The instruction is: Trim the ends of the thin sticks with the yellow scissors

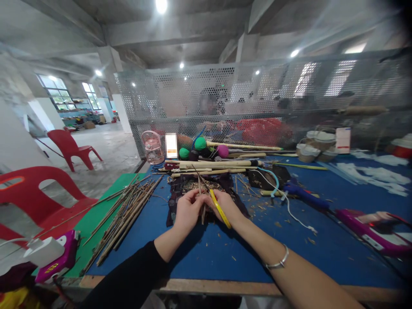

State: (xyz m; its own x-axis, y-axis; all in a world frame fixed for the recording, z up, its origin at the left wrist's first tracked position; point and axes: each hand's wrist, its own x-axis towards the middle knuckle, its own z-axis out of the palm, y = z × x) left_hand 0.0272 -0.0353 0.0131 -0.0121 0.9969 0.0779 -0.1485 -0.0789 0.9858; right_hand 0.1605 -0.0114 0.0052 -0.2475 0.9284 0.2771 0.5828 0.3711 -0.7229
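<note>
Blue tabletop (206, 253) bore a dark cloth (173, 201) beneath both hands, seemingly to catch shavings (190, 185), while the left hand (187, 209), fingers closed, pinched a twig (200, 186), the right hand (227, 206), curled, gripped yellow-handled scissors (220, 209), and a stick bundle (128, 214) lay leftward, apparently within reach.

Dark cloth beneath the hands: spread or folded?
Spread, though rumpled: the dark cloth lies opened out on the blue tabletop, its edges showing left and right, brown scraps over it.

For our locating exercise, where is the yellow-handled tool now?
In the head view, the yellow-handled tool is central, in the right hand beside the left hand, over the dark cloth.
</note>
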